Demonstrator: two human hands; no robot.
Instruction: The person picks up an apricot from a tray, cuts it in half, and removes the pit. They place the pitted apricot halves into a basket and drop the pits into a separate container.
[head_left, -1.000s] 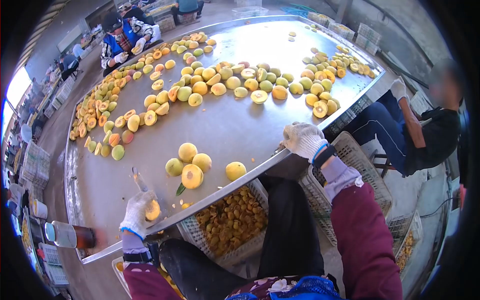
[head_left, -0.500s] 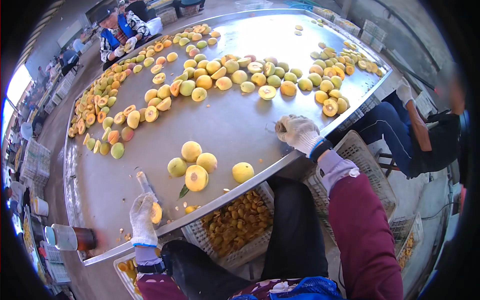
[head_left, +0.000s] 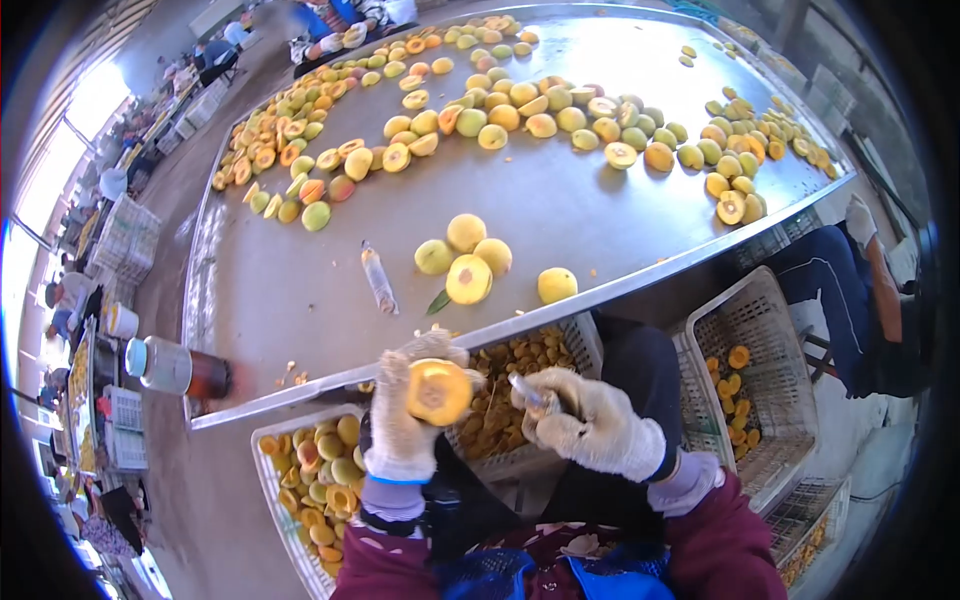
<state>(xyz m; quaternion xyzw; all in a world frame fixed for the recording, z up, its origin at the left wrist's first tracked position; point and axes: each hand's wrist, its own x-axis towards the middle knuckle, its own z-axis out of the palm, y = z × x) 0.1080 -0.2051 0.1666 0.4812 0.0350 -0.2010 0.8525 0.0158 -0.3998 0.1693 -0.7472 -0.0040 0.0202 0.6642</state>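
My left hand (head_left: 403,415), in a pale work glove, is closed round a halved yellow peach (head_left: 440,392), its cut face and pit area turned up toward me. Beside it, my gloved right hand (head_left: 595,425) grips a small metal tool (head_left: 528,390) whose tip points toward the peach half without touching it. Most of the tool is hidden by the fingers. Both hands are over my lap, just in front of the metal table's edge (head_left: 500,330). Close by on the table are several yellow peaches (head_left: 466,233), one cut open, and a narrow clear-wrapped object (head_left: 378,278).
More whole and halved peaches (head_left: 470,122) spread across the table's far side. Below are a crate of small brown-orange pieces (head_left: 500,400), a crate of peaches (head_left: 310,480) and another crate (head_left: 760,370) at right. A jar (head_left: 175,368) stands left; a seated person (head_left: 850,290) is at right.
My right hand has come back from the table to my lap, the metal tool now visible in it. My left hand has moved right with the peach half. The view has shifted.
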